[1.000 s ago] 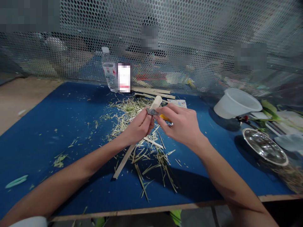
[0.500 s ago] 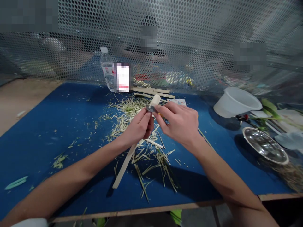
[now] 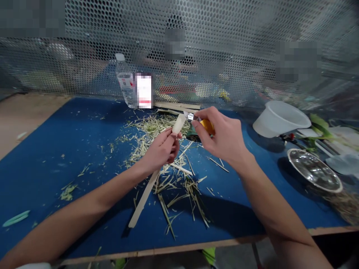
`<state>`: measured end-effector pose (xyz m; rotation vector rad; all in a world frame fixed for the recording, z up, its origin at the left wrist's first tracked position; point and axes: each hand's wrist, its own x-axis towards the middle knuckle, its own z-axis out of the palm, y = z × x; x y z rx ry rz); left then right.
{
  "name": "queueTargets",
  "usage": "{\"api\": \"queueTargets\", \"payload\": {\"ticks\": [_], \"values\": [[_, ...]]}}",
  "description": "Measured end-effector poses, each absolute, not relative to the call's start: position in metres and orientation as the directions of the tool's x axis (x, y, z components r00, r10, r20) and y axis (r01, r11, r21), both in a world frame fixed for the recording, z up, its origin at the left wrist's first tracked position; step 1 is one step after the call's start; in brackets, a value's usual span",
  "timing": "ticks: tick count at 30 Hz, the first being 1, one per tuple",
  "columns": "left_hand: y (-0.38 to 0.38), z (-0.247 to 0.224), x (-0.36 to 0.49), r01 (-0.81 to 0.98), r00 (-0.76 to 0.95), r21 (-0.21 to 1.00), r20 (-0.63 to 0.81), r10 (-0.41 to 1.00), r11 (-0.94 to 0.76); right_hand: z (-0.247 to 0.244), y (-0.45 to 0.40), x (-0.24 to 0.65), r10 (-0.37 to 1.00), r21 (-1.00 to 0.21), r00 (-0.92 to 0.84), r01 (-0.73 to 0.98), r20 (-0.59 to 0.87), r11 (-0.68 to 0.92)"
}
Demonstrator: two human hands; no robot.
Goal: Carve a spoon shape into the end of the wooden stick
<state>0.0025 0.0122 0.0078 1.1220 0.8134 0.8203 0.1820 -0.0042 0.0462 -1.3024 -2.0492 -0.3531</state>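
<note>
My left hand [image 3: 164, 147] is closed around a long, pale, flat strip of stalk, perhaps bamboo [image 3: 144, 200]. The strip's upper end sticks out past my fingertips, and its lower end slants down toward the table's front edge. In my right hand [image 3: 228, 134] is a yellow-handled utility knife [image 3: 207, 127], its blade pointing left, close to the strip's upper end. Whether blade and strip touch I cannot tell. Beneath both hands lies a heap of thin pale and green shavings [image 3: 143, 145] on the blue table top [image 3: 92, 149].
A water bottle [image 3: 125, 84] and a lit phone [image 3: 144, 91] stand at the back, before a perforated metal screen [image 3: 224, 45]. Pale strips [image 3: 179, 106] lie beside them. To the right are a white tub [image 3: 269, 121], a metal bowl [image 3: 314, 172] and brown fibres [image 3: 344, 205].
My right hand has moved right, away from my left fingers, bringing the knife's blade and yellow handle into view. My left hand still grips the strip, which has shifted slightly left.
</note>
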Motion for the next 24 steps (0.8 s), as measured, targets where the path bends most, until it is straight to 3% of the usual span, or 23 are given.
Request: {"api": "queueTargets", "payload": {"ticks": [5, 12, 16, 20, 22, 24], "values": [[0.013, 0.006, -0.001, -0.132, 0.508, 0.988, -0.005, 0.861, 0.084, 0.042, -0.003, 0.179, 0.704, -0.184, -0.292, 0.836, 0.648, 0.517], [0.006, -0.004, -0.001, 0.026, 0.524, 0.990, 0.104, 0.846, -0.138, 0.031, 0.003, 0.176, 0.675, -0.198, -0.412, 0.747, 0.611, 0.635], [0.002, -0.003, -0.001, 0.024, 0.552, 0.984, 0.134, 0.823, -0.176, 0.032, 0.004, 0.175, 0.750, -0.436, -0.245, 0.686, 0.615, 0.582], [-0.001, 0.002, -0.001, -0.016, 0.580, 0.994, 0.099, 0.809, -0.110, 0.037, 0.007, 0.174, 0.843, -0.745, -0.079, 0.428, 0.533, 0.511], [-0.001, 0.003, 0.000, -0.043, 0.582, 0.998, 0.061, 0.811, -0.044, 0.040, 0.007, 0.177, 0.856, -0.812, -0.022, 0.305, 0.517, 0.498], [0.000, 0.003, 0.000, -0.080, 0.571, 0.997, 0.026, 0.820, 0.024, 0.045, 0.006, 0.182, 0.847, -0.812, 0.002, 0.289, 0.531, 0.508]]}}
